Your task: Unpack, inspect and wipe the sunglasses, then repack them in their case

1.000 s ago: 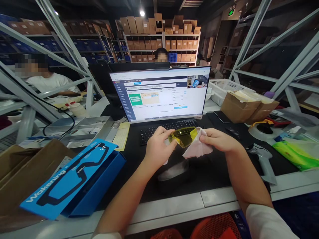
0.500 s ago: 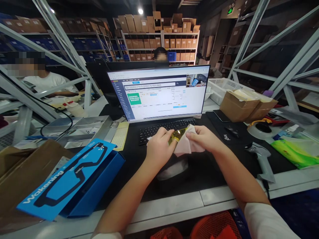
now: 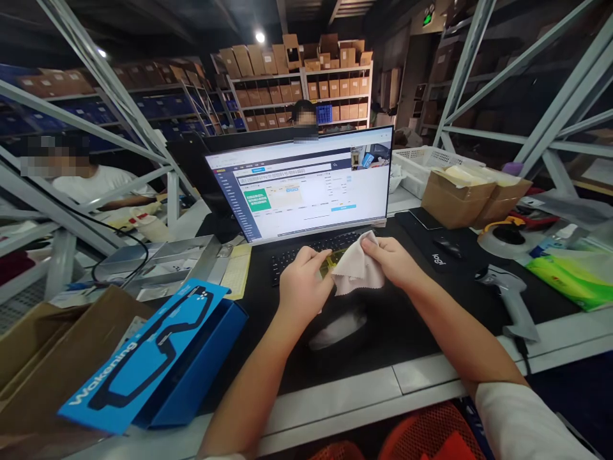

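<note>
My left hand (image 3: 302, 280) grips a yellow-tinted transparent lens (image 3: 334, 259) by its left end, in front of the keyboard (image 3: 283, 263). My right hand (image 3: 393, 259) pinches a pale cleaning cloth (image 3: 359, 268), which drapes over the right part of the lens and hides it. Below the hands, a small whitish, see-through item (image 3: 338, 329) lies on the black desk mat (image 3: 383, 348). A blue box (image 3: 191, 370) with a glasses outline and the word "Wakening" on its lid (image 3: 143, 377) sits to the left of my left forearm.
Behind the keyboard stands a monitor (image 3: 306, 191). Off to the right are a barcode scanner (image 3: 512, 300), a mouse (image 3: 447, 247), a tape dispenser (image 3: 502, 243), a green packet (image 3: 569, 275) and cardboard boxes (image 3: 454, 198). A metal tray (image 3: 201, 255) and brown carton (image 3: 90, 345) occupy the left. Another person sits far left.
The cloth has shifted and now hangs more broadly in front of the lens, leaving less of it visible. Both hands keep their grips. The camera view has turned slightly.
</note>
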Demonstrator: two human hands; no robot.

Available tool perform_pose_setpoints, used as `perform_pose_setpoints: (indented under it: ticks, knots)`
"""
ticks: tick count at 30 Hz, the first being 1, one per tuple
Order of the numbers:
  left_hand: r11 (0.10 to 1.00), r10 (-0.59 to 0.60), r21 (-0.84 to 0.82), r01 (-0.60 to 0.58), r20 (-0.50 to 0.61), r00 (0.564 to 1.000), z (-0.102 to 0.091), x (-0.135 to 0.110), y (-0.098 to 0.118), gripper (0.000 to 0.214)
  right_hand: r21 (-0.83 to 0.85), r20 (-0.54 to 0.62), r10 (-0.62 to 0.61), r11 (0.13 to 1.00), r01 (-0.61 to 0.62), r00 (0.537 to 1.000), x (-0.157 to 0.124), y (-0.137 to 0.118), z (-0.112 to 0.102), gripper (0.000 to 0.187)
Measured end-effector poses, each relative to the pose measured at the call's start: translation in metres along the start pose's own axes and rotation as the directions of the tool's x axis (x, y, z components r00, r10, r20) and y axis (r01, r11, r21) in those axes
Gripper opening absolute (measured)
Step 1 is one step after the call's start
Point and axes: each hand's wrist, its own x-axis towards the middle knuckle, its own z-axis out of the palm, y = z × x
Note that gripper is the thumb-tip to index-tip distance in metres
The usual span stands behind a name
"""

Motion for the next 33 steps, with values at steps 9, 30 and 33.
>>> perform_pose_setpoints:
  ticks: [9, 30, 33]
  knots:
    - [0.668, -0.227, -0.684, 0.293, 0.188, 0.956, -0.001, 0.006, -0.014, 0.037, -0.646, -0.339, -0.013, 0.730, -0.223, 0.941, 0.032, 0.017, -0.136, 0.057]
    - [0.422, -0.216, -0.829, 0.366, 0.301, 0.929, 0.022, -0.014, -0.014, 0.072, -0.121, 0.376, -0.061, 0.986, 0.115, 0.924, -0.035, -0.003, 0.042, 0.037]
    - [0.432, -0.223, -0.834, 0.343, 0.270, 0.937, 0.023, -0.013, -0.014, 0.072, -0.038, 0.347, -0.008, 0.999, 0.023, 0.938, -0.031, -0.003, 0.042, 0.045]
